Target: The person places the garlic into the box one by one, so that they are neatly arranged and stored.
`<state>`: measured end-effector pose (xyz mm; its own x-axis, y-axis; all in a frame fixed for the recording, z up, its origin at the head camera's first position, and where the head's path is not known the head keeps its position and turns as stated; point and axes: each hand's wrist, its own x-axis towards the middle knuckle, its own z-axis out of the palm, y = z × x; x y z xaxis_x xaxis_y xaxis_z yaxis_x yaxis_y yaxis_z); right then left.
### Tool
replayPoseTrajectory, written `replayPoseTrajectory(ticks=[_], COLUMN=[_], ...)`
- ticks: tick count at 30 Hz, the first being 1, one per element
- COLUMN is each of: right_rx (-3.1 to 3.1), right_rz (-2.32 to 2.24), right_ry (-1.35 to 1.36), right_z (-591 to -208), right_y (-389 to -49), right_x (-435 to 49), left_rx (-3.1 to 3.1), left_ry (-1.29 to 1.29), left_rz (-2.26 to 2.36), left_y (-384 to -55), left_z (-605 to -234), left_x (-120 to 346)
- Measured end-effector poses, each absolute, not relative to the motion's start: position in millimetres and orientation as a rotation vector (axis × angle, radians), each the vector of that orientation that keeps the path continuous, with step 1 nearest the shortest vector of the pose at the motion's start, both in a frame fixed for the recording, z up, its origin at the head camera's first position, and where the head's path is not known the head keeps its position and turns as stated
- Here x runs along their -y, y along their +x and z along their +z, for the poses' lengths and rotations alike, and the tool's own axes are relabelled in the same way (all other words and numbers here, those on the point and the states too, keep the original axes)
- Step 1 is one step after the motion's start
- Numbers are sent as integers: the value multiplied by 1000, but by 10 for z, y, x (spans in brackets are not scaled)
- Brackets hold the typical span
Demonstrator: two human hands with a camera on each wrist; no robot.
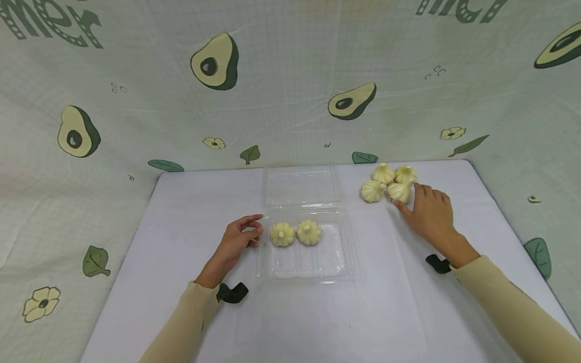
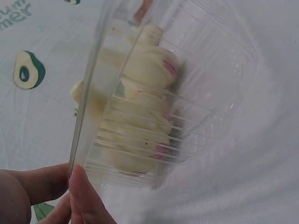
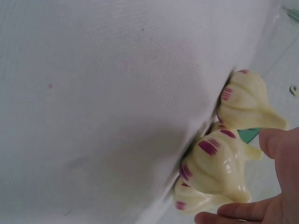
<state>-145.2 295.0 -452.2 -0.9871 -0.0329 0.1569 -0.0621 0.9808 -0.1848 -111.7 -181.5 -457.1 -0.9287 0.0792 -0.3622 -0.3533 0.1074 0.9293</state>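
A clear plastic clamshell container [image 1: 317, 264] lies with its lid folded back, and two garlic bulbs [image 1: 309, 232] sit side by side in its base. At its left edge, my left hand [image 1: 238, 236] pinches the rim between thumb and fingers, seen close in the left wrist view. My right hand [image 1: 431, 212] is at a group of several garlic bulbs at the back right. Its thumb and fingers spread around the nearest garlic bulb [image 1: 399, 192], which shows purple marks and a pointed stem in the right wrist view.
Beside that one are other garlic bulbs [image 1: 373, 191], close together near the far edge of the white-covered table [image 1: 381, 312]. The container's lid [image 1: 299, 186] extends toward the back. Behind hangs a cloth [image 1: 281, 101] printed with avocados.
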Motion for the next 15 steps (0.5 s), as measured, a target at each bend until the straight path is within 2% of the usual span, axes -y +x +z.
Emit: replayPoseTrajectory(ticks=[15], right_rx=[3064], right_rz=[404], right_ry=[-8], right_z=[-4566], right_y=[-1594], right_x=[-2961], left_rx=[-2079], left_ry=[-281], left_rz=[1868], left_y=[-1113], left_z=[-4553], left_x=[1810])
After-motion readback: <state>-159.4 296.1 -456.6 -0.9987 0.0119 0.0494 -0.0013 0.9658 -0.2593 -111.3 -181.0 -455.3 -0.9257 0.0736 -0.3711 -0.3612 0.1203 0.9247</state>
